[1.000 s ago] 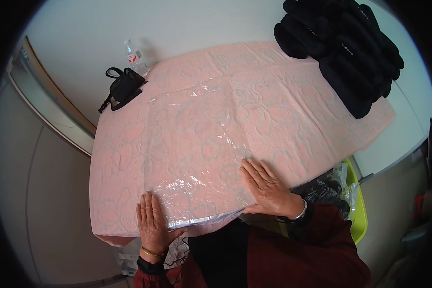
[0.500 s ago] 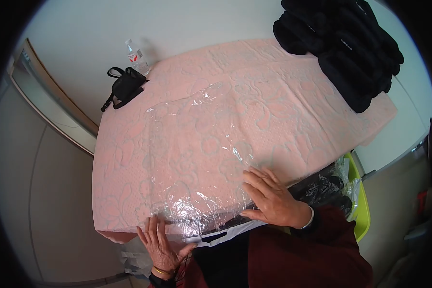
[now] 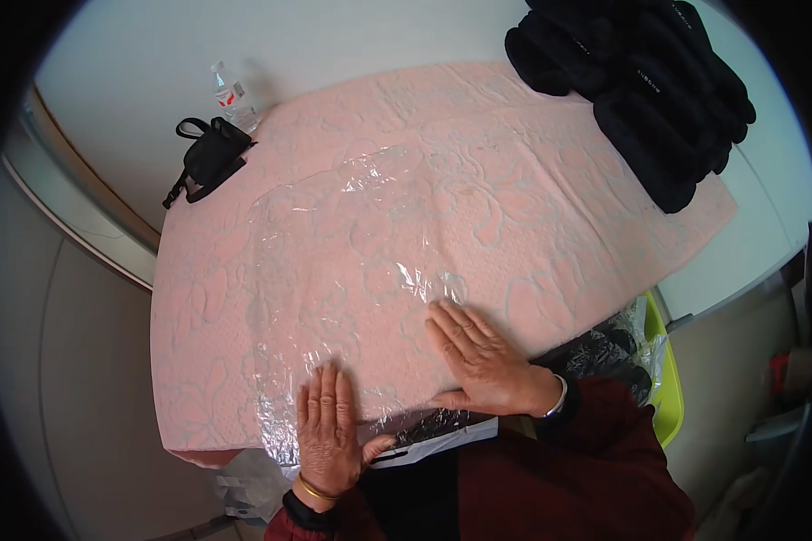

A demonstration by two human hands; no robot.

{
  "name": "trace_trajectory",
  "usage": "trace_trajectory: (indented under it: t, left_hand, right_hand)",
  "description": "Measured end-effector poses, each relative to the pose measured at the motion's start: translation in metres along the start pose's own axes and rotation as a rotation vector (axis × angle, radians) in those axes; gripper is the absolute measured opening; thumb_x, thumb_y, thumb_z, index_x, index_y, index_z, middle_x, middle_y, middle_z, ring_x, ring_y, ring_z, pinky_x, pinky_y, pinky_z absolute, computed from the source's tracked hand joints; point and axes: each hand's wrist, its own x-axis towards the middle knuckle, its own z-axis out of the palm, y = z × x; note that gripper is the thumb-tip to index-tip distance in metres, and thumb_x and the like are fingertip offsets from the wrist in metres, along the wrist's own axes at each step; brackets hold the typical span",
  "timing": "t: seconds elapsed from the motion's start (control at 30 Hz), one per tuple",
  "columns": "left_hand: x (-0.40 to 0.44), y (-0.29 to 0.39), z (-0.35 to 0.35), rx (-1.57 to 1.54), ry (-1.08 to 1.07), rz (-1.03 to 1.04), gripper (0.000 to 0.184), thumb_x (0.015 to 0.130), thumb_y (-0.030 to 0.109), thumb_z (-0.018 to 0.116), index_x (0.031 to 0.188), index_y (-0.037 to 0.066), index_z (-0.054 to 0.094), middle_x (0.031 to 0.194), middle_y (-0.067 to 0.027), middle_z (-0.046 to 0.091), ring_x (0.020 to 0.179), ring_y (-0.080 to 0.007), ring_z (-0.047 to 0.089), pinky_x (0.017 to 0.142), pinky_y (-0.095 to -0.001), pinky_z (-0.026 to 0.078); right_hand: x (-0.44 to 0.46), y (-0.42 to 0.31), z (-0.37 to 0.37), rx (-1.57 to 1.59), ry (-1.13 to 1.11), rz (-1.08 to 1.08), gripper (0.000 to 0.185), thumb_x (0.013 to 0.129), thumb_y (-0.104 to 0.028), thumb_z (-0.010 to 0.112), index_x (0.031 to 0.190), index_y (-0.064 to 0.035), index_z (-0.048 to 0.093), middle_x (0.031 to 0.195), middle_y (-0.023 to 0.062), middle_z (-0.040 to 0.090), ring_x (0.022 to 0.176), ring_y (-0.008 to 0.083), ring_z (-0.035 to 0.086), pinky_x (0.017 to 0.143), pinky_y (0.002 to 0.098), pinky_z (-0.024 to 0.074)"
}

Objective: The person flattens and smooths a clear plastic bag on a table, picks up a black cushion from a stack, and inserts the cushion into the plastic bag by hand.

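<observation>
A clear plastic bag (image 3: 343,261) lies flat over the pink patterned cloth (image 3: 550,225), its white-edged end hanging at the front edge. My left hand (image 3: 329,433) lies palm down on the bag's lower part, fingers pointing away and thumb out to the side. To its right, my right hand (image 3: 487,361) rests flat near the bag's right edge, with its fingers stretched out. Neither hand is wrapped round anything. Dark material shows under the plastic between the two hands, at the cloth's front edge.
Black padded items (image 3: 650,99) are piled at the back right. A black pouch with straps (image 3: 215,158) and a plastic bottle (image 3: 235,97) stand at the back left. Below the right edge is a yellow-green bin (image 3: 669,397) holding plastic-wrapped dark things.
My left hand has moved up and right onto the bag, its fingers now flat. My right hand has shifted slightly left. The bag's front end has slid over the edge, showing more white strip.
</observation>
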Motion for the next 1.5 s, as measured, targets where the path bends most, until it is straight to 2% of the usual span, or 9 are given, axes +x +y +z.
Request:
trace_trajectory:
  t: [0.43, 0.57, 0.7, 0.8, 0.93, 1.03, 1.13, 1.23, 1.5]
  left_hand:
    - [-0.050, -0.046, -0.006, 0.203, 0.061, -0.244, 0.107, 0.089, 0.078, 0.041, 0.149, -0.010, 0.033, 0.155, -0.0286, 0.035, 0.147, -0.0447, 0.030, 0.120, -0.0579, 0.018]
    - [-0.085, -0.038, 0.031, 0.267, 0.187, -0.261, 0.104, 0.090, 0.076, 0.043, 0.148, -0.010, 0.034, 0.156, -0.0278, 0.034, 0.147, -0.0459, 0.029, 0.120, -0.0594, 0.018]
    - [-0.101, -0.031, 0.061, 0.318, 0.431, -0.300, 0.098, 0.091, 0.073, 0.049, 0.150, -0.005, 0.036, 0.150, -0.0260, 0.041, 0.143, -0.0455, 0.034, 0.120, -0.0599, 0.018]
    - [-0.109, -0.023, 0.056, 0.323, 0.461, -0.301, 0.082, 0.093, 0.062, 0.058, 0.144, -0.001, 0.045, 0.136, -0.0229, 0.050, 0.134, -0.0437, 0.042, 0.117, -0.0622, 0.022]
    - [-0.100, -0.014, 0.040, 0.266, 0.421, -0.223, 0.068, 0.093, 0.052, 0.062, 0.139, 0.003, 0.052, 0.123, -0.0194, 0.053, 0.127, -0.0414, 0.047, 0.115, -0.0635, 0.024]
    - [-0.055, 0.013, 0.022, 0.088, 0.386, -0.057, 0.062, 0.092, 0.045, 0.064, 0.137, 0.003, 0.055, 0.128, -0.0200, 0.054, 0.129, -0.0422, 0.046, 0.115, -0.0628, 0.025]
    - [-0.004, 0.032, 0.016, 0.085, 0.323, 0.035, 0.073, 0.091, 0.052, 0.063, 0.139, -0.001, 0.052, 0.139, -0.0212, 0.051, 0.135, -0.0401, 0.044, 0.116, -0.0617, 0.025]
    - [0.023, 0.031, 0.018, -0.013, 0.105, 0.032, 0.087, 0.092, 0.059, 0.058, 0.148, -0.005, 0.041, 0.154, -0.0237, 0.040, 0.142, -0.0428, 0.038, 0.117, -0.0600, 0.023]
    - [0.004, -0.043, -0.008, 0.084, 0.027, -0.112, 0.104, 0.090, 0.074, 0.046, 0.150, -0.009, 0.032, 0.158, -0.0279, 0.031, 0.148, -0.0433, 0.028, 0.121, -0.0554, 0.016]
  right_hand:
    - [-0.018, 0.019, -0.010, -0.072, 0.020, 0.063, 0.094, 0.093, -0.057, 0.058, 0.152, 0.0098, 0.028, 0.161, 0.0249, 0.024, 0.152, 0.0383, 0.020, 0.123, 0.0530, 0.0132]
    - [-0.039, 0.003, -0.003, -0.087, 0.035, 0.068, 0.089, 0.092, -0.050, 0.064, 0.151, 0.0085, 0.030, 0.162, 0.0237, 0.023, 0.152, 0.0365, 0.021, 0.122, 0.0563, 0.0137]
    - [-0.046, -0.008, 0.003, -0.357, 0.118, 0.038, 0.086, 0.089, -0.044, 0.069, 0.149, 0.0065, 0.034, 0.161, 0.0245, 0.025, 0.152, 0.0369, 0.022, 0.121, 0.0590, 0.0146]
    - [-0.051, -0.011, -0.018, -0.142, -0.027, 0.068, 0.085, 0.086, -0.041, 0.073, 0.148, 0.0046, 0.037, 0.159, 0.0258, 0.027, 0.151, 0.0392, 0.023, 0.120, 0.0599, 0.0148]
    - [-0.031, -0.021, -0.021, 0.146, 0.079, -0.034, 0.090, 0.084, -0.045, 0.074, 0.150, 0.0031, 0.036, 0.159, 0.0265, 0.028, 0.151, 0.0410, 0.022, 0.121, 0.0598, 0.0145]
    - [-0.006, -0.033, -0.004, 0.094, 0.102, -0.091, 0.092, 0.085, -0.050, 0.071, 0.150, 0.0040, 0.034, 0.159, 0.0266, 0.027, 0.151, 0.0409, 0.021, 0.121, 0.0601, 0.0143]
    - [0.011, -0.041, 0.026, 0.060, 0.118, -0.157, 0.095, 0.086, -0.055, 0.067, 0.151, 0.0058, 0.032, 0.159, 0.0268, 0.026, 0.151, 0.0405, 0.021, 0.121, 0.0592, 0.0142]
    - [0.014, -0.042, 0.038, 0.046, 0.128, -0.223, 0.099, 0.088, -0.061, 0.063, 0.151, 0.0083, 0.030, 0.160, 0.0271, 0.025, 0.152, 0.0399, 0.020, 0.122, 0.0569, 0.0141]
    - [0.015, 0.004, 0.001, 0.012, -0.001, -0.054, 0.102, 0.092, -0.065, 0.053, 0.150, 0.0137, 0.025, 0.161, 0.0276, 0.022, 0.152, 0.0400, 0.019, 0.124, 0.0489, 0.0121]
